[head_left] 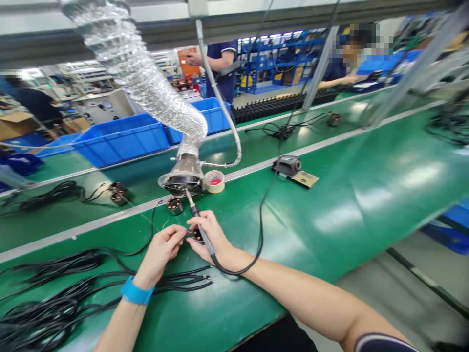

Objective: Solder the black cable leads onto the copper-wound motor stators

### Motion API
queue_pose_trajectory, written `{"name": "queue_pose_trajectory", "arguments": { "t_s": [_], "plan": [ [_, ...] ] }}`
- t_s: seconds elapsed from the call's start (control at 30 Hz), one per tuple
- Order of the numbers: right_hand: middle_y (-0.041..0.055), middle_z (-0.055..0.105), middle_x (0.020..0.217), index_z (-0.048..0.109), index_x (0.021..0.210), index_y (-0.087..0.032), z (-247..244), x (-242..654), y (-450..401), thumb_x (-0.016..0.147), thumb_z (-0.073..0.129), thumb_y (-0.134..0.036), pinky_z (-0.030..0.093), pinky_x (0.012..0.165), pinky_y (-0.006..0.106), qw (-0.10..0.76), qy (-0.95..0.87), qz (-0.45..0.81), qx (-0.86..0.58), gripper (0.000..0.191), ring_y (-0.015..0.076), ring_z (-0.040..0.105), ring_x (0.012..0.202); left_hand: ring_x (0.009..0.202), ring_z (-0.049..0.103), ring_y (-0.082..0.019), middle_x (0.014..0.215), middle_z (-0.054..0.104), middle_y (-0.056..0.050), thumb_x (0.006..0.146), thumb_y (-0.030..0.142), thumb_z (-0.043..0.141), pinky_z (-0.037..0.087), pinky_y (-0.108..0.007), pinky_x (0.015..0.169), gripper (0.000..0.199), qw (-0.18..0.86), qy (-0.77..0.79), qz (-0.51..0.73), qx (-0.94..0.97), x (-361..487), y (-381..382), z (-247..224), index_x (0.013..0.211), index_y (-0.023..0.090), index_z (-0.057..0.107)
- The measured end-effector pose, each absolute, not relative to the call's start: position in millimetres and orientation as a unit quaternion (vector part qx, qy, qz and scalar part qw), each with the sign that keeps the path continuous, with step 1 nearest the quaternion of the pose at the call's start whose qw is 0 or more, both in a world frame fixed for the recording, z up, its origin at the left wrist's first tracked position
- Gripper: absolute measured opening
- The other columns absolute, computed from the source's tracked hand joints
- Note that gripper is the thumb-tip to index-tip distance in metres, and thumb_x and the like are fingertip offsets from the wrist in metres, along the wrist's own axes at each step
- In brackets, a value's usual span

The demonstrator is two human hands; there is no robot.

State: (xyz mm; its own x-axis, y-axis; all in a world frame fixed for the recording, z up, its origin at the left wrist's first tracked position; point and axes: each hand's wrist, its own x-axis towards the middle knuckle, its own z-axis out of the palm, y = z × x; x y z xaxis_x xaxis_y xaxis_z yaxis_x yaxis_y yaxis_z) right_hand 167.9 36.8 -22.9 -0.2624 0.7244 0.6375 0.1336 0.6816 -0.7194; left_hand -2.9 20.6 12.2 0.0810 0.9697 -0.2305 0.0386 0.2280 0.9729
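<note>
My right hand (212, 237) holds a soldering iron (203, 234) with a dark handle, its tip pointing up and away toward the fume hood (185, 171). The same hand's fingers reach round a small motor stator (198, 234) with copper windings, partly hidden by hand and iron. Just left of it, my left hand (164, 249), with a blue band at the wrist, pinches a thin wire end (186, 233) close to the stator. Another stator (175, 206) stands on the green bench beneath the hood's edge.
Black cables (66, 303) lie in bundles at the left, some ends near my left wrist. A tape roll (214, 181) sits beside the hood; a grey iron stand (289, 166) is farther right. Blue bins (124, 139) stand behind the metal rail. People are at work beyond.
</note>
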Motion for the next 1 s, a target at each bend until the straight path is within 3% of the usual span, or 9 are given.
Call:
{"name": "queue_pose_trajectory", "arguments": {
  "t_s": [0.2,0.63,1.0],
  "plan": [
    [0.0058,0.047,0.116,0.048,0.125,-0.026,-24.0,170.1,35.6,0.083,0.063,-0.012,0.054,0.093,0.028,0.501,-0.771,0.250,-0.302,0.047,0.0148,0.060,0.102,0.041,0.031,-0.002,0.064,0.054,0.003,0.074,0.047,0.077,0.020,-0.017,0.041,0.036,0.571,0.541,0.411,0.460,-6.6,20.1,6.0,0.080,0.013,0.066],
    [0.0072,0.046,0.116,0.051,0.124,-0.025,-24.5,170.1,40.9,0.083,0.060,-0.008,0.056,0.087,0.031,0.530,-0.764,0.248,-0.272,0.045,0.0166,0.060,0.099,0.041,0.033,-0.002,0.065,0.055,0.002,0.084,0.044,0.068,0.021,-0.020,0.042,0.033,0.580,0.516,0.413,0.477,-5.4,20.4,13.9,0.076,0.012,0.065],
    [0.0078,0.045,0.117,0.050,0.126,-0.026,-24.8,170.5,41.2,0.087,0.060,-0.011,0.057,0.087,0.033,0.520,-0.769,0.245,-0.278,0.043,0.0176,0.060,0.102,0.039,0.031,-0.002,0.060,0.053,0.002,0.082,0.046,0.069,0.017,-0.021,0.042,0.035,0.575,0.518,0.406,0.486,-7.0,21.6,11.2,0.074,0.012,0.065]
  ]
}}
